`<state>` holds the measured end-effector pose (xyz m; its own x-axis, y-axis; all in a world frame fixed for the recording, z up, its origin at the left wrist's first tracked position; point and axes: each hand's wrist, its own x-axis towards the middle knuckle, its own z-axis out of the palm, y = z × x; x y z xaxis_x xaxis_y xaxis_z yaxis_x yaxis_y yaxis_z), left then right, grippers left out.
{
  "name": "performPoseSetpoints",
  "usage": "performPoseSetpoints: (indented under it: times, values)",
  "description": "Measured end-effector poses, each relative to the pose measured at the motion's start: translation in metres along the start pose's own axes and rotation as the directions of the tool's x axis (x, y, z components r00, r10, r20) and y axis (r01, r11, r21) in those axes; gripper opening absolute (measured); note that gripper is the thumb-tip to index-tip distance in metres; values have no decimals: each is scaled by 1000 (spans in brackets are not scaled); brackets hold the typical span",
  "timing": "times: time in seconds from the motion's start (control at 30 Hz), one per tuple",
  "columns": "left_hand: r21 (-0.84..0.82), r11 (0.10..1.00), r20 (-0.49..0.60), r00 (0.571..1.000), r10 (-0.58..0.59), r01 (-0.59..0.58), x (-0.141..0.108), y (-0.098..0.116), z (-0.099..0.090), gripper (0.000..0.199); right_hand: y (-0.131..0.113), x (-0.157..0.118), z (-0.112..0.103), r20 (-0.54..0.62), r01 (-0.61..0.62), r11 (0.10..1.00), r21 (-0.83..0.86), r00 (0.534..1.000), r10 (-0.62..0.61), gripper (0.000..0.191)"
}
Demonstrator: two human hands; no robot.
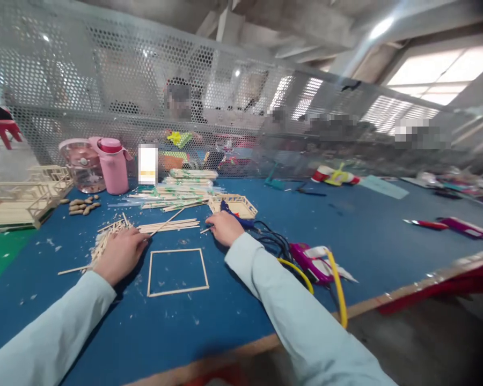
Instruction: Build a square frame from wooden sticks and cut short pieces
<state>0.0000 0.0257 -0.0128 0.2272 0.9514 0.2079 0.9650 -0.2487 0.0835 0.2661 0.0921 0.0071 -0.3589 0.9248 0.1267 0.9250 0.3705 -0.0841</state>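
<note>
On the blue table, my left hand (123, 252) rests over a pile of short wooden sticks (102, 244), its fingers curled. A thin wooden stick (167, 222) slants up and right from its fingertips, across a row of longer sticks (181, 224). My right hand (225, 228) is closed; a short stick end (205, 230) pokes out below its fingers. Just behind that hand lies a blue glue gun (243, 220), partly hidden, by a small tray-like stick frame (235, 205). Between my hands, nearer me, a square of joined sticks (178, 250) lies flat.
Bagged stick bundles (185, 190), a pink bottle (113, 166), a clear jug (84, 166) and peanuts (82, 206) stand or lie behind. A stick model (24, 198) is left. Cables (276, 238) and a purple tool (314, 262) lie right. Perforated metal screen (145, 80) runs behind.
</note>
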Motion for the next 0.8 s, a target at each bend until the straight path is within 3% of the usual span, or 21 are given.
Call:
performPoseSetpoints:
  times: [0.13, 0.3, 0.4, 0.57, 0.67, 0.8]
  values:
    - [-28, 995, -82, 992, -97, 95, -7, -16, -3, 34, 0, 13, 8, 105, 35, 995, -97, 994, -25, 17]
    - [-70, 953, -167, 938, -303, 296, -14, -34, -17, 35, -2, 10, 11, 155, 90, 987, -134, 986, -69, 18]
    - [-103, 942, -275, 901, -336, 320, -16, -33, -24, 33, -7, 8, 15, 165, 129, 981, -148, 981, -104, 19]
    - [-199, 938, -500, 794, -345, 283, -16, -26, -25, 40, -19, 5, 17, 168, 150, 972, -183, 979, -120, 21]
    - [-153, 939, -461, 818, -343, 308, -16, -27, -20, 38, -23, 4, 15, 158, 137, 970, -201, 982, -106, 26]
    - [-34, 903, -204, 882, -426, 428, -17, -41, -23, 36, -23, 5, 14, 148, 129, 972, -196, 984, -101, 28]
